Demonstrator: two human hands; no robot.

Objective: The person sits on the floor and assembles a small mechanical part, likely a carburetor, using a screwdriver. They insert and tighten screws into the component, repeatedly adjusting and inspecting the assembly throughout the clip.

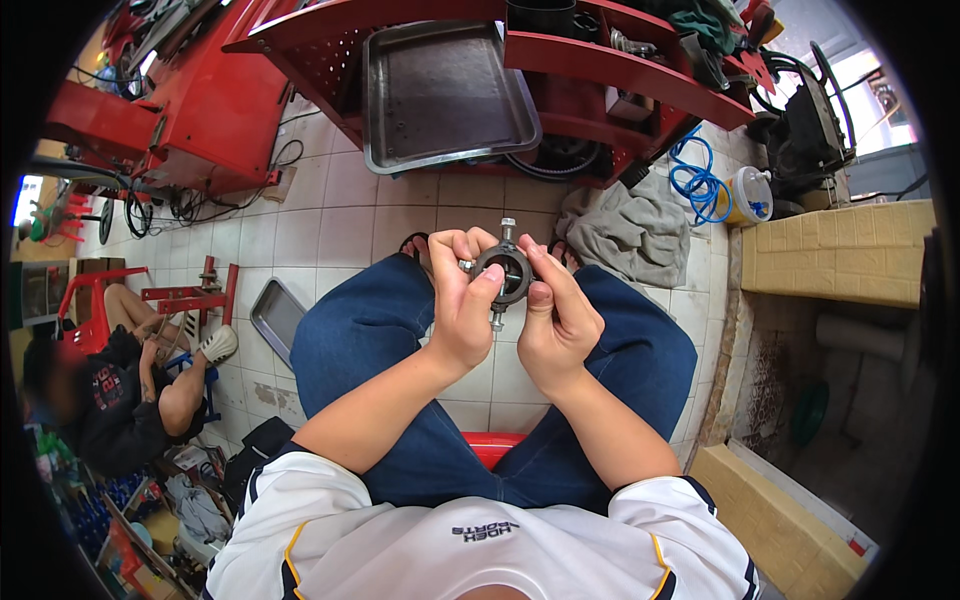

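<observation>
A dark metal ring (523, 266) with several bolts sticking out around its rim is held up between my knees. One silver bolt (508, 229) points away from me at the top of the ring, and another shows at its lower edge. My left hand (461, 305) grips the ring's left side, with the thumb lying over its opening. On the opposite side, my right hand (557, 318) holds the ring between fingers and thumb. Parts of the ring are hidden behind my fingers.
Ahead stands a red metal rack (640, 60) with a grey tray (450, 100). A smaller tray (280, 318) and a grey cloth (635, 235) lie on the tiled floor. A blue hose (698, 180) coils at right. Another person (120, 390) sits at left.
</observation>
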